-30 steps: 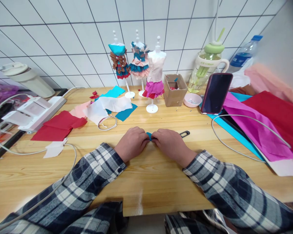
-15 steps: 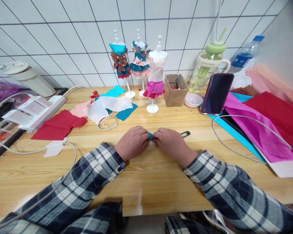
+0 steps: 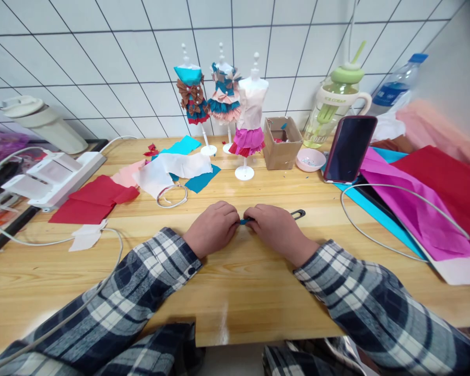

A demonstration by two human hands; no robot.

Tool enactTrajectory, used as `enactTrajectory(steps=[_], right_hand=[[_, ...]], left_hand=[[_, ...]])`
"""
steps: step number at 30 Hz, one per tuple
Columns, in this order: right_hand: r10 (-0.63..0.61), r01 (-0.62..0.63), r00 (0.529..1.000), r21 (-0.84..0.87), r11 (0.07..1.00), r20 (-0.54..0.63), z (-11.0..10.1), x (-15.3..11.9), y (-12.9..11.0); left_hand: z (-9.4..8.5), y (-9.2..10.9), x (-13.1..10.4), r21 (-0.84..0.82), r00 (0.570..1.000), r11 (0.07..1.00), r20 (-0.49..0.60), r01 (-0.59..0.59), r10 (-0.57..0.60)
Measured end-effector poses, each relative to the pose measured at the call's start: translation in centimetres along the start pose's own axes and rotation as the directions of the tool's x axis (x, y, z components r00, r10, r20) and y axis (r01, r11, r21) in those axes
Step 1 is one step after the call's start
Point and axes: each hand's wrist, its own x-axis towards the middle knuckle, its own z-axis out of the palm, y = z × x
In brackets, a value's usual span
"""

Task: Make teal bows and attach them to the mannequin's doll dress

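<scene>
Between my two hands, low over the wooden table point(image 3: 227, 277), a small teal piece point(image 3: 243, 221) shows as a narrow strip. My left hand point(image 3: 213, 228) pinches its left end, fingers closed. At its right end the fingers of my right hand point(image 3: 276, 230) are also closed on it, and they hide most of the piece. A dark tool with a looped metal handle point(image 3: 298, 214) sticks out behind my right hand; its other end is hidden. Beyond my hands stands a small dress form point(image 3: 253, 104) with a pale top and a magenta and red ruffled skirt.
Two more dressed forms point(image 3: 191, 94), a cardboard box point(image 3: 283, 149), a pink bowl point(image 3: 310, 160) and a propped phone point(image 3: 349, 149) stand behind. Red paper point(image 3: 96, 198) and a power strip point(image 3: 58, 180) lie left. Coloured sheets point(image 3: 419, 209) and a looped cable point(image 3: 360, 236) lie right.
The teal piece between my fingertips now shows as a thinner strip. My right fingers have shifted slightly; both hands otherwise stay in place.
</scene>
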Motion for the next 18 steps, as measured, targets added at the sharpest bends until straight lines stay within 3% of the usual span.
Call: enactTrajectory(steps=[18], right_hand=[[-0.027,0.027,0.999,0.014,1.0,-0.03,-0.13,-0.13,-0.06]], left_hand=[[0.51,-0.36,-0.05,-0.067,1.0,0.998,-0.002,0.014,-0.014]])
